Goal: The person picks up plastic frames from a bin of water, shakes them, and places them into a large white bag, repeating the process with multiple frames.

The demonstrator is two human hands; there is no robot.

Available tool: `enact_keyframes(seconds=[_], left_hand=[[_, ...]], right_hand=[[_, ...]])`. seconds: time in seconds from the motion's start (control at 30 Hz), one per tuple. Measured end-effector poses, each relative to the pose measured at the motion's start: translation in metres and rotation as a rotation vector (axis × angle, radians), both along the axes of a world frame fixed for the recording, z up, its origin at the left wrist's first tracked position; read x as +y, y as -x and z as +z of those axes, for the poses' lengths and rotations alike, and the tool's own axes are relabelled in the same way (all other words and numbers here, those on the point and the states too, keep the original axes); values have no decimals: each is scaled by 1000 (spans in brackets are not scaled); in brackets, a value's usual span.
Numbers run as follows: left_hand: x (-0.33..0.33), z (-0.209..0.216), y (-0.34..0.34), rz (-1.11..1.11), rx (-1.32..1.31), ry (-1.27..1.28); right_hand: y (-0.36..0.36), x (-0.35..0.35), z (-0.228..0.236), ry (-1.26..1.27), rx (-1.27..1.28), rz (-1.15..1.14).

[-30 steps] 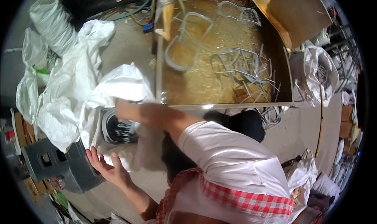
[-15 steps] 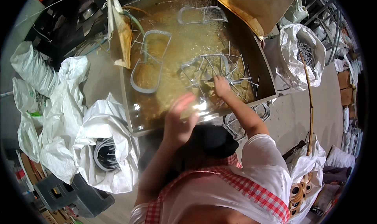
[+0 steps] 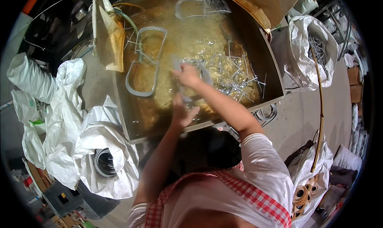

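Over a shallow tank (image 3: 275, 74) of brownish water, my right hand (image 3: 186, 75) is closed on a curved grey loop-shaped frame (image 3: 206, 73), blurred by motion. Below it, my left hand (image 3: 182, 113) is open, thumb apart, its fingertips close to the frame's lower end; I cannot tell whether they touch. A pile of thin grey sticks (image 3: 241, 78) lies in the water to the right. To the left rests a grey two-looped frame (image 3: 161, 48). Another such frame (image 3: 181, 8) lies at the tank's far side.
A green hose (image 3: 129, 20) runs into the tank beside a hanging stained cloth (image 3: 105, 36). White sacks (image 3: 93, 172) stand at left. At right are a sack of grey scraps (image 3: 295, 40), a long thin pole (image 3: 320, 104) and a sack with brown rings (image 3: 305, 194).
My right hand has moved left from the stick pile with the grey frame. My left hand has come down slightly near it. The sticks have spread into a looser, splashed heap.
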State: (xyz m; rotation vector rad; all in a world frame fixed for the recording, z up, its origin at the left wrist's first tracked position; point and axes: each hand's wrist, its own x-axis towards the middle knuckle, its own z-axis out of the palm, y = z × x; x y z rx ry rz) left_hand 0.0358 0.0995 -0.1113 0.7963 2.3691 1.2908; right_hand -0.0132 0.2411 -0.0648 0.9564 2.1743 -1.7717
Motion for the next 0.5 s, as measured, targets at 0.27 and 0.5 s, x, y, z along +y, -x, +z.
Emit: enact_keyframes(seconds=[0.27, 0.5], left_hand=[[-12, -20, 35, 670, -627, -474], [-32, -45, 38, 672, -472, -590]], right_hand=[[-36, 74, -53, -504, 273, -309], [-162, 240, -203, -616, -243, -507]])
